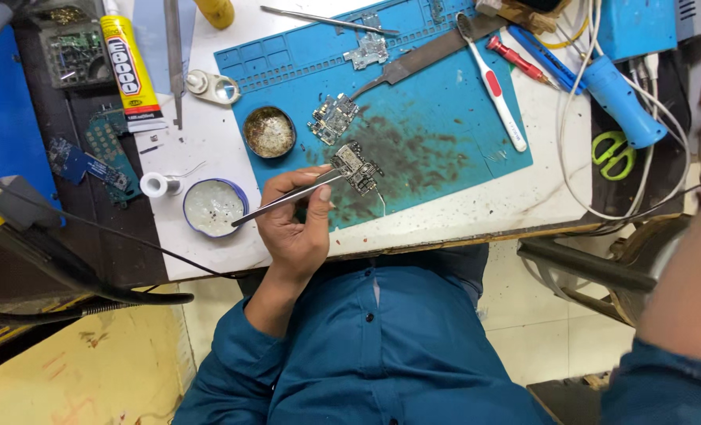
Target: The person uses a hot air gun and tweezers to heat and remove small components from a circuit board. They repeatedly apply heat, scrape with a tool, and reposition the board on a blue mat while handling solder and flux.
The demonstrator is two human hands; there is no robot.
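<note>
Left hand (299, 224) pinches tweezers (287, 198), tips up-right on circuit board (357, 166).

This was a small electronics repair workshop, most likely for phones. A stained blue work mat (445, 126) with little sorting compartments covered the white bench (539, 197), and bare circuit boards (334, 118) lay on it. Around the mat sat a tin of flux (269, 131), a tube of glue (130, 75), a toothbrush (493, 86), a small red screwdriver (517, 61), a magnifying loupe (215, 86) and green scissors (618, 153). More loose boards (90, 161) lay at the bench's dark edge. White cables (578, 157) trailed towards blue equipment (638, 27) at the back.
</note>
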